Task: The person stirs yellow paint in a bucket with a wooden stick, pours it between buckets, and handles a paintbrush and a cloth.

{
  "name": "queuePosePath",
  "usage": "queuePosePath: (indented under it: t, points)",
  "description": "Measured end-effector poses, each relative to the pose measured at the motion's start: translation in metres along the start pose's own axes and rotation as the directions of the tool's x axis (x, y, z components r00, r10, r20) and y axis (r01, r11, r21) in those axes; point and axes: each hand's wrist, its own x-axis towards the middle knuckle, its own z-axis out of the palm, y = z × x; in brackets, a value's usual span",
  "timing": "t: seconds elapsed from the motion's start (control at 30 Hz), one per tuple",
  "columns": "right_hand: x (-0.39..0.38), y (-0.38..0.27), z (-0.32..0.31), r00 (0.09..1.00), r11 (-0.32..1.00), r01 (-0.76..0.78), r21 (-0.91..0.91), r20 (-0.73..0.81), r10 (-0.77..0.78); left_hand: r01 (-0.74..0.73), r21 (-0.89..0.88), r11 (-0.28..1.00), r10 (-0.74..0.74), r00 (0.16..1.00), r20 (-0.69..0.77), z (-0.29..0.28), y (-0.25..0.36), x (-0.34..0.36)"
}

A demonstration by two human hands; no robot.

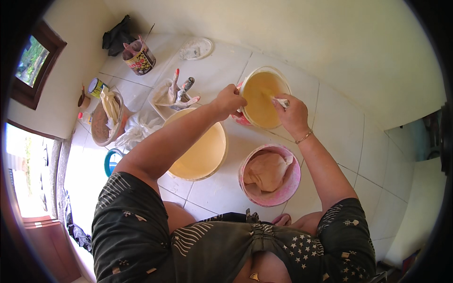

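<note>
A bucket [286, 84] of yellow paint stands ahead of me. My left hand [230, 102] is closed on its left rim. Over the bucket's right side, my right hand [293, 115] grips a white-handled tool [283, 102]. The tool points into the bucket, and I cannot make out its working end. A larger bucket [222, 153] of cream-coloured paint sits at the left, partly behind my left forearm. Nearer to me is a pink-stained bucket [295, 181] with a crumpled tan cloth or bag [266, 170] inside.
Several paint-smeared brushes or tools [179, 92] lie on a whitish container beyond the large bucket. At left stand a brown basin [101, 125], a clear plastic bag [139, 127] and a blue ring-shaped thing [111, 160]. A paint tin [140, 59] and a white lid [197, 48] are farther off.
</note>
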Motion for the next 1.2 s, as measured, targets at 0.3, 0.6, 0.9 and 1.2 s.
queuePosePath:
  t: [0.3, 0.6, 0.9, 1.2]
  points:
    - [0.005, -0.025, -0.011, 0.874, 0.789, -0.468, 0.398, 0.341, 0.346, 0.02, -0.103, 0.995, -0.026, 0.998, -0.055, -0.003, -0.005, 0.008]
    - [0.044, -0.093, -0.118, 0.968, 0.889, -0.225, 0.4, 0.197, 0.156, -0.186, 0.173, 0.967, 0.146, 0.965, 0.22, -0.054, -0.07, 0.082]
    - [0.047, -0.128, -0.167, 0.986, 0.936, -0.144, 0.322, 0.124, 0.109, -0.189, 0.31, 0.932, 0.048, 0.91, 0.412, -0.056, -0.047, 0.085]
    - [0.0, -0.053, -0.086, 0.894, 0.964, -0.258, 0.072, 0.397, 0.209, -0.081, 0.529, 0.844, 0.024, 0.993, 0.114, -0.082, 0.07, -0.01]
